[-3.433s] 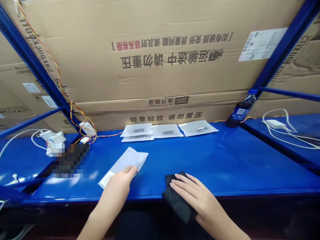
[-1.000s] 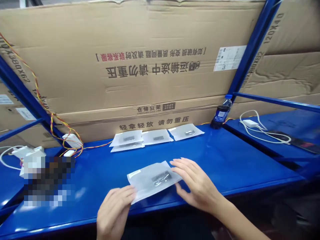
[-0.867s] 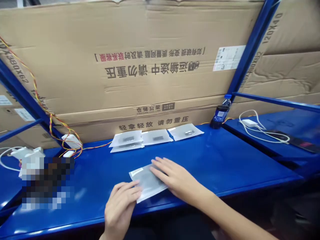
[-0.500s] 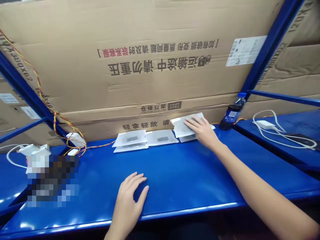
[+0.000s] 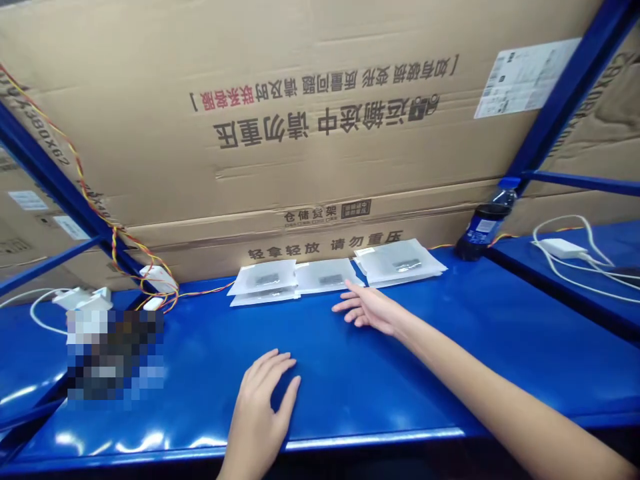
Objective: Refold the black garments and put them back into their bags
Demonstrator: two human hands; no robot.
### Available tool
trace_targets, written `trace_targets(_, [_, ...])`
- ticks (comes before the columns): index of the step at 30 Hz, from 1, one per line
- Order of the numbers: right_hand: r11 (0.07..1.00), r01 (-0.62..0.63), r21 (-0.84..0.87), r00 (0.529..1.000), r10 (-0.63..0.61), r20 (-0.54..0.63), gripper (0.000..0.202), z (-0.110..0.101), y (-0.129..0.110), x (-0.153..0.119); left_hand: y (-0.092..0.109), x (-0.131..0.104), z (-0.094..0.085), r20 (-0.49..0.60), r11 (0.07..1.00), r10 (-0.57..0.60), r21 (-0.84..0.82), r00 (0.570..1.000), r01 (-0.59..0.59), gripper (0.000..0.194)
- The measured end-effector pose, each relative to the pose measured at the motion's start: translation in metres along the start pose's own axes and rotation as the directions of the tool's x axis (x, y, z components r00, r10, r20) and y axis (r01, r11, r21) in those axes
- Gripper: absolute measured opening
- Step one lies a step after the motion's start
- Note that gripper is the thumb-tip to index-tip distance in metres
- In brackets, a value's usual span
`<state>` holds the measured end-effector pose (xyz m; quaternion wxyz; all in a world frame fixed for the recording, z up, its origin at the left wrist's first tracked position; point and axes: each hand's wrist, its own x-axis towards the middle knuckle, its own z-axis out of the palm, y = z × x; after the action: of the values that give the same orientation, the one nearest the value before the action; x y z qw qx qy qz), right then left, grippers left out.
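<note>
Frosted plastic bags with small dark items inside lie in a row along the back of the blue shelf [image 5: 210,373]. On the left is a stack of bags [image 5: 265,277], in the middle a bag [image 5: 327,275], and on the right another stack of bags [image 5: 400,261]. My right hand [image 5: 367,310] hovers just in front of the middle bag and the right stack, fingers apart and holding nothing. Whether its thumb touches the middle bag I cannot tell. My left hand [image 5: 265,400] rests near the shelf's front edge, fingers spread, with nothing in it.
A large cardboard sheet [image 5: 320,167] stands behind the shelf. At the back right is a dark drink bottle [image 5: 485,223]; beyond it lies a white adapter with cable [image 5: 565,249]. Twisted red-yellow wires [image 5: 117,243] and a blurred dark object [image 5: 117,353] are at the left.
My right hand has let go of the upper bag on the right, which now lies on the stack. That hand has moved left and toward me. My left hand stays about where it was.
</note>
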<state>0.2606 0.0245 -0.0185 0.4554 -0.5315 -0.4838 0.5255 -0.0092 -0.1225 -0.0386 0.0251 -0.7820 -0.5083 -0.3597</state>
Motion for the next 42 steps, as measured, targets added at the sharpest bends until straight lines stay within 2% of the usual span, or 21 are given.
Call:
trace_targets(3, [0.984,-0.035,0.172,0.998,0.044,-0.050,0.031,0.026,0.001,0.013,0.001,0.001,0.000,-0.003,1.000,0.002,0.009,1.000,-0.002,0.021])
trace_targets(6, [0.963,0.021,0.267,0.986,0.024,-0.164,0.026,0.037,-0.002,0.026,0.001,0.002,-0.001,-0.005,1.000,0.005,0.002,1.000,-0.005,0.022])
trace_targets(10, [0.948,0.198,0.249,0.939,-0.110,-0.326,0.024,0.031,-0.009,0.024,0.002,0.001,-0.001,-0.005,1.000,0.004,-0.011,1.000,-0.004,0.021])
trace_targets(13, [0.925,0.331,0.187,0.901,-0.252,-0.352,0.028,0.015,-0.020,0.014,0.003,0.003,-0.004,-0.015,0.997,-0.036,-0.074,0.999,0.035,0.020])
trace_targets(16, [0.922,0.348,0.168,0.927,-0.312,-0.208,0.030,0.001,-0.030,0.006,0.002,0.018,-0.016,-0.068,0.978,-0.152,-0.155,0.986,0.140,0.023])
trace_targets(18, [0.943,0.294,0.157,0.956,-0.293,-0.026,0.028,0.001,-0.030,-0.001,0.000,0.039,-0.026,-0.139,0.959,-0.235,-0.192,0.962,0.207,0.027])
trace_targets(20, [0.967,0.225,0.120,0.956,-0.243,0.165,0.026,0.010,-0.025,-0.009,-0.003,0.069,-0.032,-0.172,0.945,-0.277,-0.227,0.945,0.236,0.032])
trace_targets(21, [0.976,0.196,0.094,0.945,-0.214,0.247,0.025,0.017,-0.020,-0.013,-0.004,0.085,-0.033,-0.133,0.942,-0.272,-0.240,0.953,0.235,0.035])
trace_targets(22, [0.982,0.174,0.068,0.931,-0.187,0.312,0.025,0.025,-0.016,-0.017,-0.006,0.101,-0.030,-0.029,0.939,-0.248,-0.253,0.968,0.233,0.039])
trace_targets(23, [0.986,0.158,0.045,0.918,-0.164,0.361,0.025,0.032,-0.011,-0.020,-0.007,0.116,-0.025,0.133,0.938,-0.201,-0.260,0.971,0.230,0.042])
trace_targets(24, [0.989,0.147,0.026,0.908,-0.145,0.394,0.025,0.039,-0.007,-0.021,-0.009,0.129,-0.018,0.312,0.936,-0.131,-0.273,0.941,0.221,0.044])
trace_targets(25, [0.990,0.138,0.013,0.901,-0.131,0.413,0.027,0.044,-0.004,-0.022,-0.010,0.139,-0.010,0.457,0.933,-0.066,-0.287,0.887,0.217,0.047])
trace_targets(26, [0.991,0.130,0.004,0.899,-0.120,0.420,0.029,0.048,-0.001,-0.021,-0.012,0.147,-0.001,0.556,0.929,-0.011,-0.303,0.831,0.214,0.048])
trace_targets(27, [0.992,0.124,-0.003,0.901,-0.111,0.419,0.032,0.050,0.001,-0.019,-0.014,0.152,0.007,0.608,0.922,0.026,-0.321,0.794,0.216,0.050])
trace_targets(28, [0.993,0.119,-0.009,0.905,-0.105,0.413,0.034,0.050,0.002,-0.017,-0.016,0.155,0.016,0.623,0.914,0.042,-0.340,0.781,0.222,0.050])
trace_targets(30, [0.993,0.119,-0.022,0.913,-0.101,0.394,0.038,0.048,0.003,-0.012,-0.021,0.155,0.028,0.611,0.893,0.045,-0.380,0.790,0.243,0.050])
trace_targets(33, [0.990,0.136,-0.037,0.919,-0.112,0.378,0.041,0.043,0.003,-0.008,-0.027,0.149,0.036,0.599,0.851,0.037,-0.439,0.800,0.289,0.047])
trace_targets(37, [0.987,0.159,-0.035,0.908,-0.133,0.396,0.040,0.042,0.000,-0.011,-0.029,0.145,0.036,0.583,0.804,0.025,-0.494,0.812,0.330,0.047])
trace_targets(42, [0.982,0.187,-0.028,0.879,-0.154,0.451,0.034,0.044,-0.009,-0.024,-0.037,0.153,0.025,0.476,0.769,-0.043,-0.546,0.879,0.334,0.046])
